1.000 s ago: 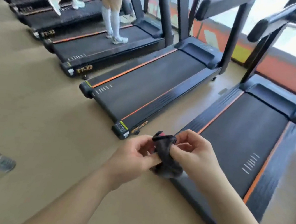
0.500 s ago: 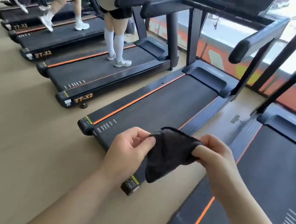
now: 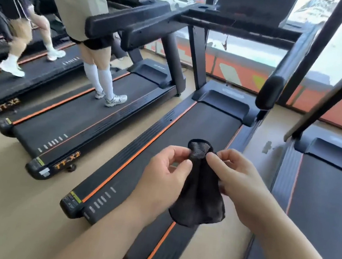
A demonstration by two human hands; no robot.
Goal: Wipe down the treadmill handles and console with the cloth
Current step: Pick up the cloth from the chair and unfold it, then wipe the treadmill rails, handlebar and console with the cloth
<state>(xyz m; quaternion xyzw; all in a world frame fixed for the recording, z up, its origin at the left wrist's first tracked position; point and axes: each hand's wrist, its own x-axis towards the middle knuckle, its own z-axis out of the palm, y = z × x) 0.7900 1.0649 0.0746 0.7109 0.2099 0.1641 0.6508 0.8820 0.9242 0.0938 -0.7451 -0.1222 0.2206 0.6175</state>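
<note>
Left handle: the black padded left handle bar (image 3: 148, 31) stands up ahead, well apart from your hands and not yet wiped.
Left hand: your left hand (image 3: 165, 178) pinches the cloth's top edge between thumb and forefinger.
Cloth: the small black knitted cloth (image 3: 199, 198) hangs in the air between your hands, over the belt of the black treadmill with orange side stripes (image 3: 199, 122). It droops freely, so expect it to be light, soft and limp. Gather it into a pad in one palm before you press.
Console: the dark console panel (image 3: 253, 7) sits high, partly cut off at the top.
Right hand: your right hand (image 3: 239, 181) pinches the same top edge, just beside the left fingertips.
Right handle: the black rounded right handle bar (image 3: 280, 78) looks smooth. Wrapping the cloth round it should grip better than a flat swipe.
</note>
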